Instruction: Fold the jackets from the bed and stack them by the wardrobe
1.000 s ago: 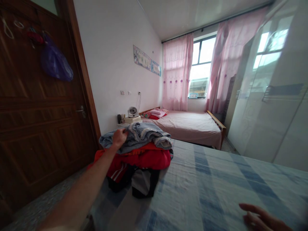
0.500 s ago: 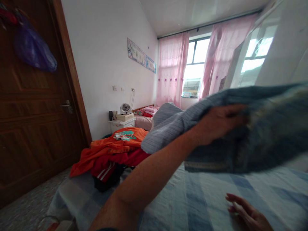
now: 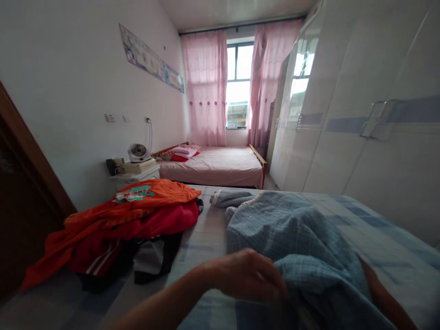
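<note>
A blue-grey garment with pale lace-like trim lies crumpled on the bed in front of me, its near part bunched up. My left hand is closed at the garment's near left edge, fingers curled down against the cloth. From the right, my right hand reaches in under or behind the fabric; its fingers are hidden by the cloth. What kind of garment it is, I cannot make out. To the left lies a heap of clothes, with an orange top above a red garment and dark pieces.
The checked blue-and-white bedsheet spreads beneath everything. Beyond it stand a second bed with a pink sheet and a small fan on a white cabinet. White wardrobes line the right side; a door frame is at left.
The blue garment has come down from the air at the right onto the bed. My left hand has lowered with it, my right hand has moved behind the cloth, and the view has turned right.
</note>
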Demonstrator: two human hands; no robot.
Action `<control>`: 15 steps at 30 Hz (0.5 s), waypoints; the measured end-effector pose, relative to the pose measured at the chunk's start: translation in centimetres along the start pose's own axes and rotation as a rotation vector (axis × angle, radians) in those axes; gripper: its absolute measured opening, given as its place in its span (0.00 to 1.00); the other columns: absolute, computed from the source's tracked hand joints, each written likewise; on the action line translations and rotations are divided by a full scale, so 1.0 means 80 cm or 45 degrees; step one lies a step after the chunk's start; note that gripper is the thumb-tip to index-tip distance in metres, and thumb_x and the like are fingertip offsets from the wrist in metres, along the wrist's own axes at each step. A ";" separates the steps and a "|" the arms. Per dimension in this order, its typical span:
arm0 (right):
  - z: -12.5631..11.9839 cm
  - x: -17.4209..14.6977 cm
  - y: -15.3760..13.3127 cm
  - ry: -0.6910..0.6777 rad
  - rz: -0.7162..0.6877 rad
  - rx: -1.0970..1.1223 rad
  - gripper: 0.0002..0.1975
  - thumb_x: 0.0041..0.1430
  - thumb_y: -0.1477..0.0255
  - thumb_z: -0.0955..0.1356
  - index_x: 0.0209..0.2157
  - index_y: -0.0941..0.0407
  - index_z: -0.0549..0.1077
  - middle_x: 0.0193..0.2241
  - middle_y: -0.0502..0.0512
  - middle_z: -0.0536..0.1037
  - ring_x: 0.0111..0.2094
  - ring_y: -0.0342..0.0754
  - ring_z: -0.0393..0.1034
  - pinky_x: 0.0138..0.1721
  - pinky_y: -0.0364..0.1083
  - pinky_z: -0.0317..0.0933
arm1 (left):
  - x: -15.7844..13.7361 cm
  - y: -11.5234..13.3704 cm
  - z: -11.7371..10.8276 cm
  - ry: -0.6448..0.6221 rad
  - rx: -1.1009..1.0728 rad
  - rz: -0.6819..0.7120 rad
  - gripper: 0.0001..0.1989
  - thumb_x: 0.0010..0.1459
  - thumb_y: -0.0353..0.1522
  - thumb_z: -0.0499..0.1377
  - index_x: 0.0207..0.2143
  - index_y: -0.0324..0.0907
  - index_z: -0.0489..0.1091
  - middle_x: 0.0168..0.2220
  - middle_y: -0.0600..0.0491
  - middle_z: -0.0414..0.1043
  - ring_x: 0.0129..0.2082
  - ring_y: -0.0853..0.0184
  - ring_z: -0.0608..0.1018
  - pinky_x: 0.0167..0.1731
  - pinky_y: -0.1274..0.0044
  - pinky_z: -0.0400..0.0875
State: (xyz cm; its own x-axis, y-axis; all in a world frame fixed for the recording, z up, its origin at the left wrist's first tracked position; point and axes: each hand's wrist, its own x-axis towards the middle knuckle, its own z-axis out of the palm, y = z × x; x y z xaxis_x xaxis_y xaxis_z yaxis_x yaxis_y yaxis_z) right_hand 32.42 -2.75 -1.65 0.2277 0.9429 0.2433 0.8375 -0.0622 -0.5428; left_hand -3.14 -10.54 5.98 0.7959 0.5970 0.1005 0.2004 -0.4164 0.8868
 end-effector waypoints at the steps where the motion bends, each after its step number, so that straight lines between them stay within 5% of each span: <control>1: -0.008 0.015 -0.005 -0.004 0.075 -0.086 0.12 0.61 0.65 0.62 0.44 0.51 0.71 0.43 0.62 0.74 0.42 0.53 0.70 0.40 0.52 0.65 | -0.013 -0.002 -0.015 0.201 0.036 -0.125 0.14 0.57 0.36 0.55 0.41 0.38 0.73 0.36 0.51 0.73 0.36 0.67 0.74 0.37 0.80 0.68; 5: -0.064 0.035 -0.055 0.113 0.131 -0.333 0.22 0.59 0.63 0.58 0.51 0.57 0.68 0.44 0.71 0.74 0.44 0.63 0.69 0.40 0.58 0.60 | -0.037 -0.046 -0.051 0.865 0.144 -0.573 0.24 0.49 0.43 0.60 0.46 0.39 0.69 0.41 0.49 0.70 0.38 0.64 0.72 0.35 0.77 0.67; 7: -0.077 0.019 -0.102 0.116 -0.091 -0.161 0.23 0.58 0.62 0.58 0.52 0.56 0.67 0.45 0.67 0.75 0.44 0.58 0.70 0.45 0.55 0.59 | -0.031 -0.072 -0.052 0.871 -0.007 -0.702 0.30 0.44 0.44 0.63 0.47 0.37 0.67 0.37 0.48 0.70 0.34 0.63 0.73 0.29 0.77 0.67; 9: -0.065 -0.006 -0.152 -0.153 -0.325 0.149 0.25 0.57 0.60 0.58 0.53 0.57 0.65 0.46 0.64 0.75 0.44 0.52 0.71 0.46 0.50 0.61 | -0.017 -0.089 -0.045 0.800 -0.162 -0.732 0.27 0.43 0.41 0.63 0.45 0.35 0.66 0.29 0.52 0.70 0.25 0.67 0.72 0.22 0.78 0.65; 12: -0.016 -0.047 -0.206 -0.624 -0.605 0.248 0.34 0.53 0.58 0.62 0.59 0.60 0.59 0.54 0.64 0.69 0.51 0.53 0.66 0.52 0.52 0.59 | 0.008 -0.088 -0.036 0.841 -0.256 -0.644 0.14 0.44 0.33 0.59 0.35 0.36 0.67 0.22 0.58 0.65 0.19 0.73 0.67 0.19 0.81 0.61; 15: 0.037 -0.073 -0.224 -0.715 -0.663 0.201 0.44 0.45 0.57 0.69 0.61 0.59 0.54 0.60 0.64 0.59 0.59 0.58 0.55 0.58 0.57 0.49 | 0.032 -0.059 -0.032 0.898 -0.309 -0.491 0.06 0.45 0.30 0.55 0.29 0.38 0.66 0.22 0.59 0.63 0.19 0.75 0.65 0.20 0.82 0.59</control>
State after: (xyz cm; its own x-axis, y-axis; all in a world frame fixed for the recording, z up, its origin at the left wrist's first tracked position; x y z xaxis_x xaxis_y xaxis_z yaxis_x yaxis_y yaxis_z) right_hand 14.61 -6.19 4.25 -0.4959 0.8649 0.0779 0.6773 0.4413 -0.5886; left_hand -3.54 -5.30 3.17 0.1368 0.9897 -0.0427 0.1927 0.0157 0.9811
